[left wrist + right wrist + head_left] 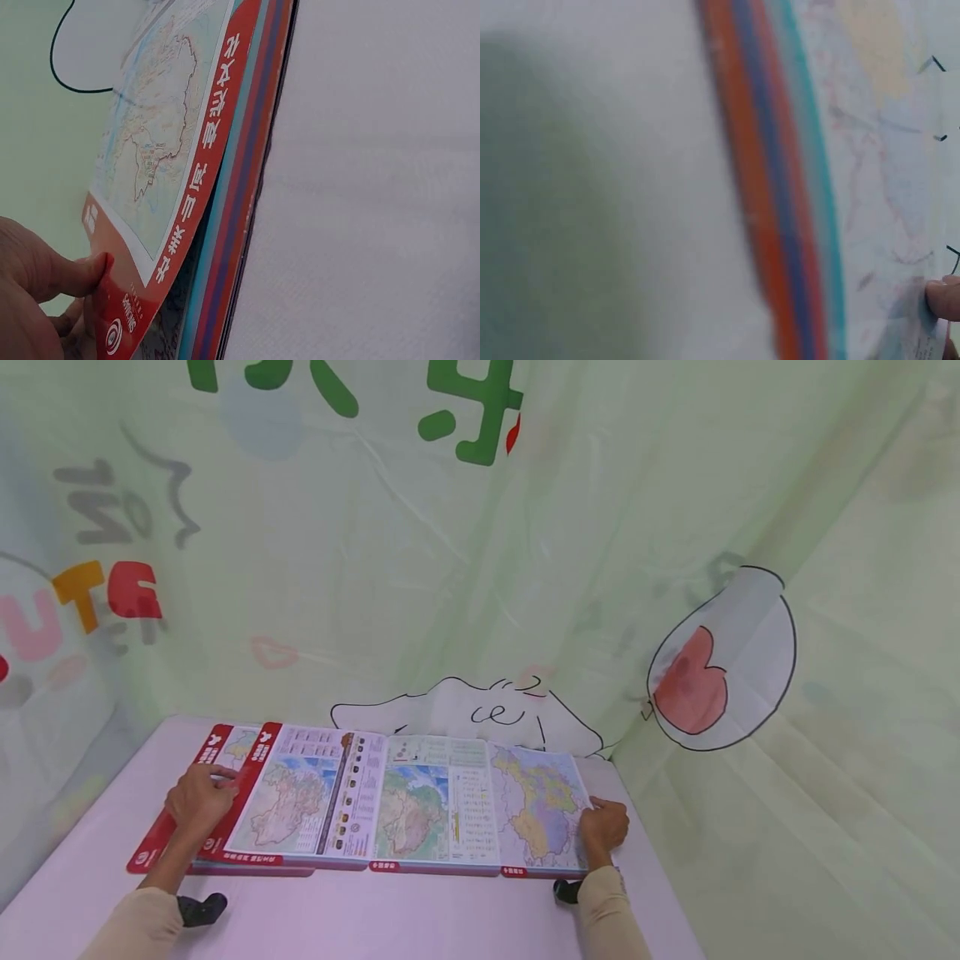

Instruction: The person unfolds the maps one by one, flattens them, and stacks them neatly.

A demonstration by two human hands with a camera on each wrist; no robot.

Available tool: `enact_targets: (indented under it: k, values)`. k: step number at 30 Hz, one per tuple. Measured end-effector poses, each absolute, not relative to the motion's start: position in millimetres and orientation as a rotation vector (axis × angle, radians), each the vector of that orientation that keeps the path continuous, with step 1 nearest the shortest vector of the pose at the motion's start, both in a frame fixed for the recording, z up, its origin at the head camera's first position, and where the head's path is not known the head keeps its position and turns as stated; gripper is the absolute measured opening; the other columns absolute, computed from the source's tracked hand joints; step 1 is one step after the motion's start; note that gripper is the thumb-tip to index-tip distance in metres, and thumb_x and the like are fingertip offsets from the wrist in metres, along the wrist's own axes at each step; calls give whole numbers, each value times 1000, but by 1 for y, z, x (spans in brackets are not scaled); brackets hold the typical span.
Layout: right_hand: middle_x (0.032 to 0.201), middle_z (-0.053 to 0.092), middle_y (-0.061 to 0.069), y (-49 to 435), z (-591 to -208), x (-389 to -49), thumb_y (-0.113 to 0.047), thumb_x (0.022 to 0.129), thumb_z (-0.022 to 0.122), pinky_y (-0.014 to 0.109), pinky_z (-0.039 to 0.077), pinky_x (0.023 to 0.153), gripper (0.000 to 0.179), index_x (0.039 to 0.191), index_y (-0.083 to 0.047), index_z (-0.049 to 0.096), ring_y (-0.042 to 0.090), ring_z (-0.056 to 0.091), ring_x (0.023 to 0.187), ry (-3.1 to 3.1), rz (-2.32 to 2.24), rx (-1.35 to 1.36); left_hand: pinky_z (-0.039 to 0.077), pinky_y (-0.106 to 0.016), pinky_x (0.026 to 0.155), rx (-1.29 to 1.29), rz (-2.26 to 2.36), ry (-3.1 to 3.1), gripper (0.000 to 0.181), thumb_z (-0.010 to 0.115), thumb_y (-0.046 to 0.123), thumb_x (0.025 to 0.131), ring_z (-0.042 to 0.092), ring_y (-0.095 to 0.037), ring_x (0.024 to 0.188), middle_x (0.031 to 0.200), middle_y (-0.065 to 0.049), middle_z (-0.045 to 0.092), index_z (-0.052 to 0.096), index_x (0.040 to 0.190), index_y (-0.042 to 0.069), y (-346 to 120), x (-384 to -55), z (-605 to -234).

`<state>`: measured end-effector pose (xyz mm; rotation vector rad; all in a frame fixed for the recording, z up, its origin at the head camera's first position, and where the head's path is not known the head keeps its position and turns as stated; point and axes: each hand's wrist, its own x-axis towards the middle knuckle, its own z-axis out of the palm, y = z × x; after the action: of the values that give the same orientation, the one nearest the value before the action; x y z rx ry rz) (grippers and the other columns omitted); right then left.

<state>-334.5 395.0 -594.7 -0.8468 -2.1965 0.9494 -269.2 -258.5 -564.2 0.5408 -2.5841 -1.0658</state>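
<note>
A long fold-out map (416, 810) with several panels and a red band at its left end lies spread across the table. Beneath it, a second red-edged map sheet (240, 742) sticks out at the left. My left hand (197, 795) pinches the red left edge of the upper map; in the left wrist view the thumb (84, 274) lies on the red corner with fingers under it, and this corner is lifted off the layers below. At the far right edge, my right hand (604, 823) pinches the map between thumb (943, 301) on top and a finger underneath.
The maps rest on a pale pinkish table (390, 914). Coloured edges of stacked layers (225, 247) show along the near side. A light green printed curtain (450, 568) hangs right behind the table and along both sides. Dark wrist straps (202, 910) sit at both sleeves.
</note>
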Motion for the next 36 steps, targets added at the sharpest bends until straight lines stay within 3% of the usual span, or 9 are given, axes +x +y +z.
enact_targets:
  k: [6, 11, 15, 18, 25, 30, 36]
  values:
    - [113, 79, 29, 409, -618, -357, -2, 77, 62, 69, 51, 86, 37, 106, 0, 85, 62, 66, 107, -2289, 951, -844, 54, -69, 94, 588, -1042, -2548, 38, 77, 10, 93, 69, -56, 104, 126, -41, 70, 70, 122, -13, -260, -263, -565]
    - [127, 65, 41, 394, -604, -360, -4, 81, 63, 76, 40, 98, 41, 118, 7, 75, 65, 51, 123, -2384, 891, -943, 51, -69, 96, 647, -1031, -2524, 38, 78, 12, 93, 67, -55, 106, 125, -40, 70, 69, 121, -11, -262, -253, -566]
    - [133, 53, 49, 356, -579, -348, -9, 97, 60, 77, 34, 99, 43, 134, 13, 62, 66, 43, 127, -2429, 784, -848, 50, -68, 95, 661, -1019, -2497, 41, 73, 15, 99, 65, -54, 108, 129, -39, 69, 66, 130, -10, -269, -240, -561]
    - [136, 53, 47, 310, -556, -331, -15, 106, 61, 74, 34, 97, 46, 143, 12, 60, 65, 44, 126, -2408, 761, -564, 50, -69, 94, 657, -987, -2502, 48, 68, 14, 102, 60, -55, 110, 134, -42, 64, 59, 141, -12, -278, -224, -561]
    - [144, 64, 35, 194, -525, -286, -29, 104, 73, 77, 43, 110, 57, 154, -4, 60, 59, 57, 135, -2640, 738, 301, 43, -76, 101, 566, -816, -2562, 61, 66, 3, 97, 43, -61, 117, 145, -45, 45, 44, 153, -12, -290, -193, -574]
    - [163, 46, 39, 132, -532, -261, -47, 102, 74, 84, 35, 116, 73, 166, -25, 48, 68, 39, 151, -2985, 707, 437, 45, -76, 97, 406, -775, -2601, 75, 75, 3, 89, 44, -60, 119, 145, -42, 46, 42, 155, -9, -283, -188, -585]
    - [169, 35, 40, 89, -553, -253, -52, 99, 75, 90, 24, 116, 72, 165, -37, 49, 72, 28, 155, -3112, 569, 561, 47, -73, 94, 289, -696, -2580, 73, 79, 2, 84, 44, -60, 120, 146, -39, 50, 51, 151, -8, -284, -184, -598]
